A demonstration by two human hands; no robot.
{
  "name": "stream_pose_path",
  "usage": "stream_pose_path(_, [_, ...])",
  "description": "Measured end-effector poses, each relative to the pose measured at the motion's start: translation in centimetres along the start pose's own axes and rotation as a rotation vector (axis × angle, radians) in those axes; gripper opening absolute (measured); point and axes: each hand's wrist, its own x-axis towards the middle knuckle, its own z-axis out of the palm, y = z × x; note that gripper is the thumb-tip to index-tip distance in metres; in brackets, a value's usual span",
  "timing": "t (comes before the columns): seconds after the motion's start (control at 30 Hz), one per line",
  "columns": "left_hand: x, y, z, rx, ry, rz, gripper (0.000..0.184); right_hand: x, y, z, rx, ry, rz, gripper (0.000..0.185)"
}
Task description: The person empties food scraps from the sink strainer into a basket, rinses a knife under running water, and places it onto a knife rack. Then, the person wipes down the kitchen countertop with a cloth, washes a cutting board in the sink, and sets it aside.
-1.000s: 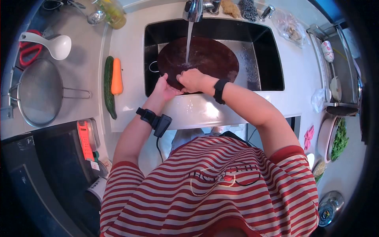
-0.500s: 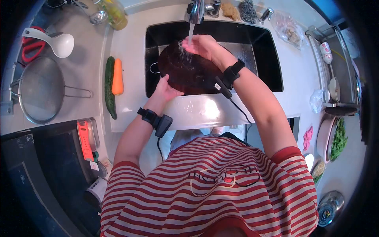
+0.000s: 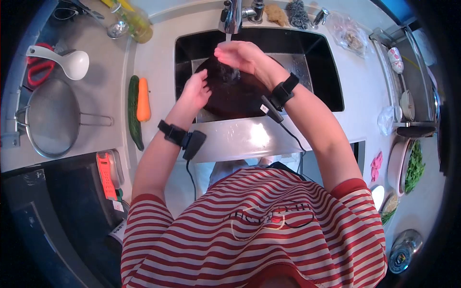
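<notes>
A dark brown round board (image 3: 230,98) lies in the black sink (image 3: 328,72), its surface wet. Over its far part, my right hand (image 3: 242,56) is held in the water falling from the faucet (image 3: 231,19), fingers stretched out and nothing in them. My left hand (image 3: 196,90) is at the board's left edge, with its fingers loosely bent and apart. Whether it touches the board I cannot tell. Each wrist wears a black strap with a small device.
Left of the sink lie a cucumber (image 3: 135,113) and a carrot (image 3: 143,100). Farther left are a strainer (image 3: 53,117), a white ladle (image 3: 74,64) and red-handled scissors (image 3: 39,72). Leafy greens (image 3: 414,168) sit at the right. A steel scourer (image 3: 297,14) is behind the sink.
My left hand has moved up and left along the board's edge, and its fingers have come off the board's near part. My right hand has shifted slightly toward the faucet, still in the water.
</notes>
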Motion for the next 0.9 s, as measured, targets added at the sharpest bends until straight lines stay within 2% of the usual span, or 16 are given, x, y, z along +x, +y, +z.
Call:
stream_pose_path(0.03, [1.1, 0.8, 0.7, -0.011, 0.030, -0.025, 0.042, 0.0, -0.1, 0.0, 0.040, -0.010, 0.000, 0.019])
stream_pose_path(0.13, [4.0, 2.5, 2.2, -0.136, -0.283, 0.002, 0.033, -1.0, -0.6, -0.4, 0.056, -0.001, -0.034, 0.019])
stream_pose_path(0.27, [5.9, 3.5, 5.4, -0.155, -0.443, -0.027, 0.029, -3.0, -2.5, -2.0, 0.019, -0.016, -0.028, 0.022])
stream_pose_path(0.33, [4.0, 4.1, 7.3, 0.055, -0.478, 0.046, 0.026, -4.0, -3.3, -3.1, -0.059, -0.001, -0.036, 0.024])
stream_pose_path(0.4, [3.2, 4.7, 7.5, 0.114, -0.475, 0.057, 0.024, -5.1, -4.1, -4.2, -0.210, 0.064, -0.039, 0.023])
stream_pose_path(0.47, [1.3, 5.9, 6.8, 0.316, -0.349, 0.066, 0.024, -6.1, -4.5, -4.1, -0.227, 0.075, -0.059, 0.023])
stream_pose_path(0.6, [2.0, 6.6, 3.8, 0.459, -0.333, 0.032, 0.018, -6.1, -4.2, -2.6, -0.356, 0.066, -0.025, 0.023])
stream_pose_path(0.73, [1.3, 6.6, 2.0, 0.497, -0.069, 0.013, 0.023, -4.4, -2.6, -0.7, -0.361, 0.019, 0.005, 0.023])
stream_pose_path(0.83, [1.3, 6.3, 1.6, 0.432, -0.098, 0.060, 0.019, -2.8, -1.8, 0.6, -0.221, -0.022, -0.021, 0.024])
stream_pose_path(0.9, [1.2, 6.4, 1.6, 0.348, -0.222, 0.079, 0.028, -2.4, -1.7, 1.2, -0.143, -0.020, -0.024, 0.024])
